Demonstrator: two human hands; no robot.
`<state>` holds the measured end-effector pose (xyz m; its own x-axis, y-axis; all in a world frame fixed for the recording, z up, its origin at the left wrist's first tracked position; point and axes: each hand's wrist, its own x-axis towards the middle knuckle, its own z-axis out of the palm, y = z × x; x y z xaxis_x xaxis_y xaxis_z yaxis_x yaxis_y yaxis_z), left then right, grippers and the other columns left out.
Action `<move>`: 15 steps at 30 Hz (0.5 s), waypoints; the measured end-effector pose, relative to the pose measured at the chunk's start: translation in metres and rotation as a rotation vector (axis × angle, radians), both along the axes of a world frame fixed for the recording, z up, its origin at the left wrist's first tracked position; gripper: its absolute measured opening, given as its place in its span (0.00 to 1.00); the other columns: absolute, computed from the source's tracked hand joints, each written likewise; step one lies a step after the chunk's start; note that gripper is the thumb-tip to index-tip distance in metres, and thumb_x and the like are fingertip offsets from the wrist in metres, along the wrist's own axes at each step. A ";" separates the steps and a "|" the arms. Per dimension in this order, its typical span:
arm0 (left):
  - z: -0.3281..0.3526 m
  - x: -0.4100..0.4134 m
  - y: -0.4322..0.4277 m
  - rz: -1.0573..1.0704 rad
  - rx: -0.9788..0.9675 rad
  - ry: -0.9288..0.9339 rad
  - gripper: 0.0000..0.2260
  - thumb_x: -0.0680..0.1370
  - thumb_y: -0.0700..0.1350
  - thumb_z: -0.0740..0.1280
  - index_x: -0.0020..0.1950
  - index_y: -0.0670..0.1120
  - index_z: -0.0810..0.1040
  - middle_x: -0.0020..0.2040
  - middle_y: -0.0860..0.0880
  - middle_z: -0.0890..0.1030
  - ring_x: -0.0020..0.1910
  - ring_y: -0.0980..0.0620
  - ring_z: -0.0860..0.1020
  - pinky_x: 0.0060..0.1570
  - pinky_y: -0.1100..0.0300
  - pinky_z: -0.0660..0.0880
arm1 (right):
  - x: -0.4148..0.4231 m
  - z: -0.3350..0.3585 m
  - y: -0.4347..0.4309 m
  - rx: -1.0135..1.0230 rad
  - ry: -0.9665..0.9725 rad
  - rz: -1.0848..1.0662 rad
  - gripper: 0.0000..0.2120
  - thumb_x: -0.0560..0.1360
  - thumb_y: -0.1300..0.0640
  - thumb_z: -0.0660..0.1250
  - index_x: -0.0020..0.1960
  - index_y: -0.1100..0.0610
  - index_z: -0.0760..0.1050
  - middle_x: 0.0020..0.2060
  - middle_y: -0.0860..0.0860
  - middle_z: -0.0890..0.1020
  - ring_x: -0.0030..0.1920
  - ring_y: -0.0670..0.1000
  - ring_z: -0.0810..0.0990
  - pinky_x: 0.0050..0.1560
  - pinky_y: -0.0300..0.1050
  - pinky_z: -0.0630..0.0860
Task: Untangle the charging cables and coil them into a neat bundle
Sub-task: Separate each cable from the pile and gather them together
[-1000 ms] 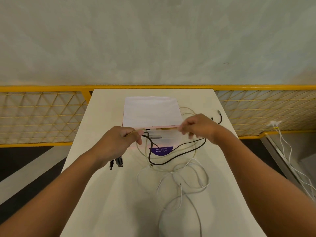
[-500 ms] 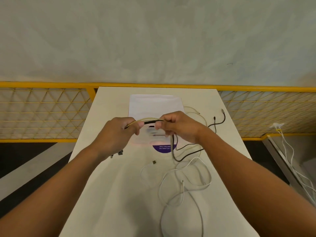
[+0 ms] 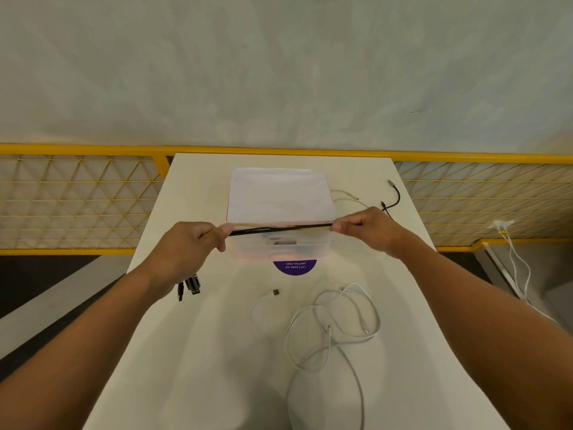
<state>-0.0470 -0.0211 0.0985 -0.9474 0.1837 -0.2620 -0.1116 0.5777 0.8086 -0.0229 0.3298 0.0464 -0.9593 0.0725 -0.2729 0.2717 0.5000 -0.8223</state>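
The left hand (image 3: 186, 246) and the right hand (image 3: 369, 231) each have their fingers curled, pinching a black cable (image 3: 279, 228) between thumb and fingers. The cable is pulled straight between them across the centre of the frame, above the table (image 3: 198, 352). Dark plugs (image 3: 190, 285) hang below the left wrist. Right behind and under the taut stretch sits a clear box (image 3: 279, 248), with a white sheet (image 3: 279, 193) beyond it and a purple sticker (image 3: 294, 266) just below it. Past the right hand, at the upper right of the table, a black tail (image 3: 395, 198) with small connectors lies curved. Below centre, white cables (image 3: 335, 324) sprawl in loose overlapping loops, well apart from both hands. A yellow railing (image 3: 77, 149) crosses the frame behind the table.
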 end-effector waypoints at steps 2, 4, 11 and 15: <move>0.000 0.000 0.003 0.028 0.028 -0.038 0.24 0.81 0.61 0.61 0.39 0.42 0.81 0.30 0.49 0.64 0.29 0.49 0.61 0.32 0.58 0.62 | 0.004 -0.016 0.010 0.107 -0.024 -0.018 0.12 0.76 0.49 0.73 0.58 0.50 0.85 0.48 0.43 0.86 0.44 0.33 0.79 0.52 0.31 0.73; 0.000 0.001 0.008 0.035 0.037 -0.059 0.24 0.82 0.59 0.59 0.41 0.41 0.81 0.29 0.51 0.64 0.29 0.50 0.61 0.31 0.59 0.61 | 0.008 -0.033 0.017 0.182 -0.026 -0.059 0.12 0.76 0.49 0.73 0.58 0.51 0.85 0.49 0.46 0.86 0.45 0.40 0.81 0.48 0.33 0.73; -0.006 0.005 0.020 -0.041 0.094 -0.182 0.18 0.84 0.50 0.60 0.43 0.39 0.80 0.29 0.51 0.65 0.24 0.54 0.61 0.24 0.65 0.62 | 0.015 -0.069 0.020 0.401 -0.099 -0.114 0.09 0.77 0.44 0.70 0.54 0.44 0.85 0.44 0.48 0.85 0.50 0.54 0.81 0.55 0.51 0.78; -0.008 0.007 0.025 -0.100 0.159 -0.246 0.16 0.85 0.47 0.59 0.47 0.37 0.79 0.30 0.51 0.66 0.27 0.53 0.63 0.28 0.61 0.65 | 0.021 -0.072 0.016 0.434 -0.132 -0.076 0.08 0.78 0.48 0.69 0.51 0.49 0.86 0.47 0.53 0.86 0.54 0.55 0.81 0.58 0.54 0.78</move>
